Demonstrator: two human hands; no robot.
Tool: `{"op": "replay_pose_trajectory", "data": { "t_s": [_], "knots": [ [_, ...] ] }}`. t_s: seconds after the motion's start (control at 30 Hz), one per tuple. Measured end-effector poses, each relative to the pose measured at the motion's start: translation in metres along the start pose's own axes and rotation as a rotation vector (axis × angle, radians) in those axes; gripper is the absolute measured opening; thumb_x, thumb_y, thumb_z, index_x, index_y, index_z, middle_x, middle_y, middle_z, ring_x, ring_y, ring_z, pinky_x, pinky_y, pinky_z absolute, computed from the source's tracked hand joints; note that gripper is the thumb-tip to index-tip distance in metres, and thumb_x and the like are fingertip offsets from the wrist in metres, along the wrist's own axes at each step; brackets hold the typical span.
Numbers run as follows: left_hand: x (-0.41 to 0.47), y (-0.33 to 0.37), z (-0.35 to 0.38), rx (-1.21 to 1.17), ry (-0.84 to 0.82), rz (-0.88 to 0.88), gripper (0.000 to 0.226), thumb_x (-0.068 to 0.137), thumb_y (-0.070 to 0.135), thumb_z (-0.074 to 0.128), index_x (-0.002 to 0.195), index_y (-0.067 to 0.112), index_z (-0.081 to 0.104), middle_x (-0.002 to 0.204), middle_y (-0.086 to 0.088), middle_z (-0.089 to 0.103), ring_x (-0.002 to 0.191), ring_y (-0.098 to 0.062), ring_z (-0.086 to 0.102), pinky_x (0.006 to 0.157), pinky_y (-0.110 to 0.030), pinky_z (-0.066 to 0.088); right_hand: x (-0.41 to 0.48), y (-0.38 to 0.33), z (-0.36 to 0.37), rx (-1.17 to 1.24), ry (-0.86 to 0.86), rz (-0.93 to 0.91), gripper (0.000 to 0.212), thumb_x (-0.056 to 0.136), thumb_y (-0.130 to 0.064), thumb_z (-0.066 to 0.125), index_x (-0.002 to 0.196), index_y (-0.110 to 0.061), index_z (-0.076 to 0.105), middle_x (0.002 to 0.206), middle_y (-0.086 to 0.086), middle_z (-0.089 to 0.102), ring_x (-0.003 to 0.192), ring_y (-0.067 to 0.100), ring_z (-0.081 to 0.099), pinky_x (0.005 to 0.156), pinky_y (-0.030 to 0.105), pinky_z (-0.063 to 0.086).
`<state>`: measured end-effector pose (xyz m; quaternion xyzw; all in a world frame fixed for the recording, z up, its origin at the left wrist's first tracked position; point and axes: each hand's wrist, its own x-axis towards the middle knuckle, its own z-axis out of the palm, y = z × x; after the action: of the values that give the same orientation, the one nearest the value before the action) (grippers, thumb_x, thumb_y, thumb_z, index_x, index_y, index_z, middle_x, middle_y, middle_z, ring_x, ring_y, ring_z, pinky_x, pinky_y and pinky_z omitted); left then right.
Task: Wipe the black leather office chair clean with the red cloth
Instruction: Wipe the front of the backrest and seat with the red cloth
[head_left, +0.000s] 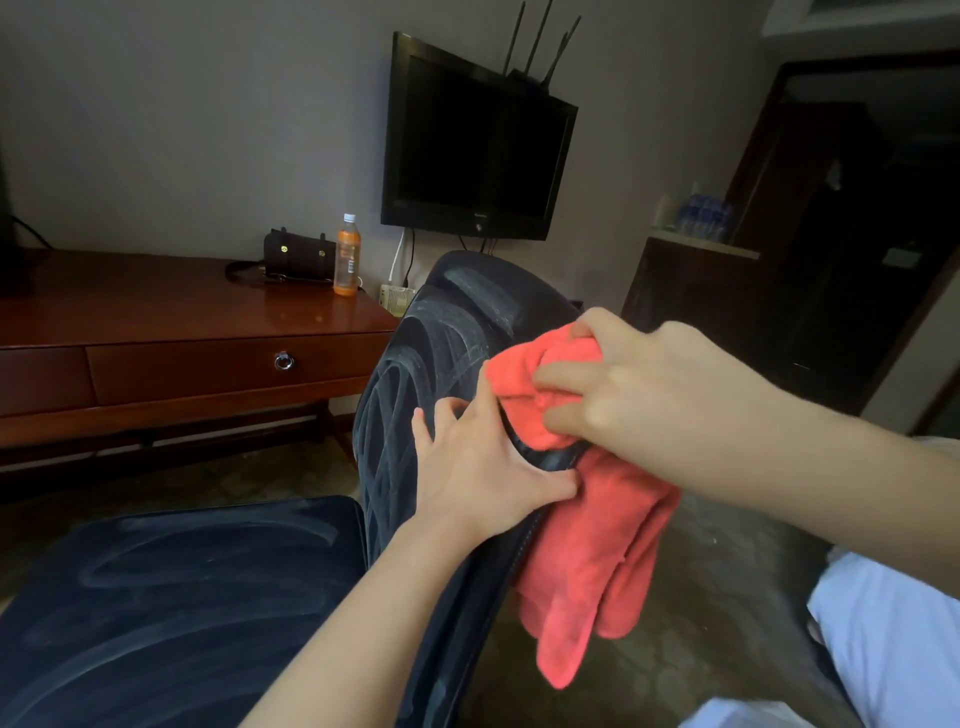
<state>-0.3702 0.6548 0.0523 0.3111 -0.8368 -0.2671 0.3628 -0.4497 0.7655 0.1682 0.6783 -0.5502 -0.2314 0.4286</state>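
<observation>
The black leather office chair (431, 364) fills the lower middle, its backrest upright and its seat (171, 608) at lower left, both streaked with pale wipe marks. My left hand (478, 462) lies spread on the side edge of the backrest, fingers straight, thumb against the red cloth. My right hand (639, 384) grips the bunched top of the red cloth (587, 545) against the backrest's edge. The rest of the cloth hangs down behind the chair.
A reddish wooden desk (197, 332) with a drawer stands at the left, carrying an orange drink bottle (347, 255) and a dark handbag (298, 257). A wall-mounted TV (475, 150) hangs behind the chair. A dark cabinet (691, 296) is at the right, white fabric (893, 639) at lower right.
</observation>
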Motion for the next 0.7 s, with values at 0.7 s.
{"op": "replay_pose_trajectory", "data": {
  "t_s": [0.7],
  "knots": [
    [-0.003, -0.001, 0.004, -0.037, 0.016, -0.01, 0.11, 0.054, 0.063, 0.07, 0.146, 0.027, 0.023, 0.134, 0.001, 0.043, 0.12, -0.004, 0.018, 0.116, -0.044, 0.014, 0.011, 0.045, 0.047, 0.389, 0.195, 0.451, 0.062, 0.085, -0.001, 0.05, 0.134, -0.039, 0.046, 0.139, -0.012, 0.045, 0.115, 0.027, 0.046, 0.067, 0.036, 0.045]
  ]
}}
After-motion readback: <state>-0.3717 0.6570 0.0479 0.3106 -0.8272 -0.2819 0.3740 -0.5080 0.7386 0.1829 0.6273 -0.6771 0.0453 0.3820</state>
